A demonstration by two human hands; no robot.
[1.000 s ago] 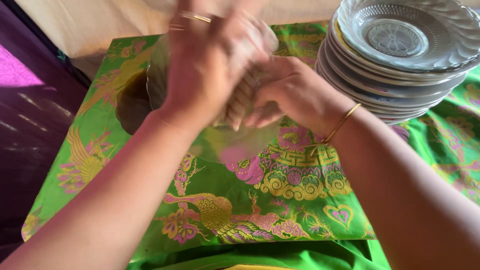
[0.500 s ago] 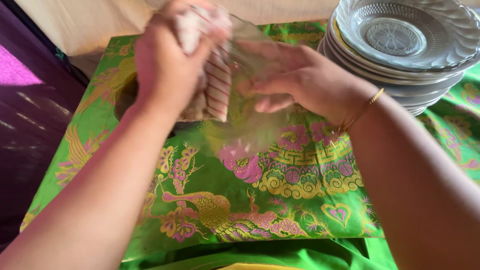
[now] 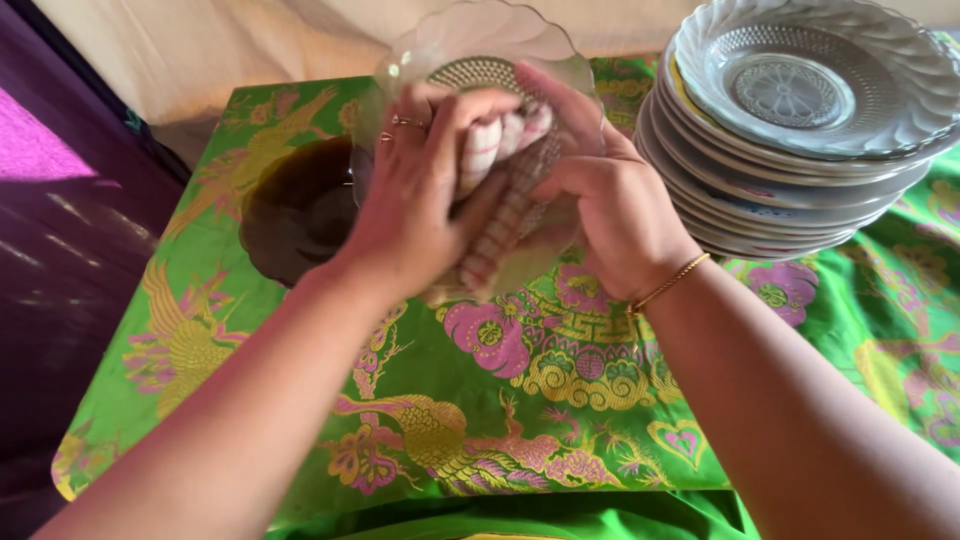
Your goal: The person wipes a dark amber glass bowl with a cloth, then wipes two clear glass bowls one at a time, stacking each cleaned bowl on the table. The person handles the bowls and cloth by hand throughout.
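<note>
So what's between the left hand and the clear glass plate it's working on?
In the head view, a striped cloth sits pressed between the left hand and the clear scalloped glass plate, which the right hand holds tilted.

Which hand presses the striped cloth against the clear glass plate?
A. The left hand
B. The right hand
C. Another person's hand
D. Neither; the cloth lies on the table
A: the left hand grips the striped cloth against the glass plate, while the right hand holds the plate from the other side.
</note>
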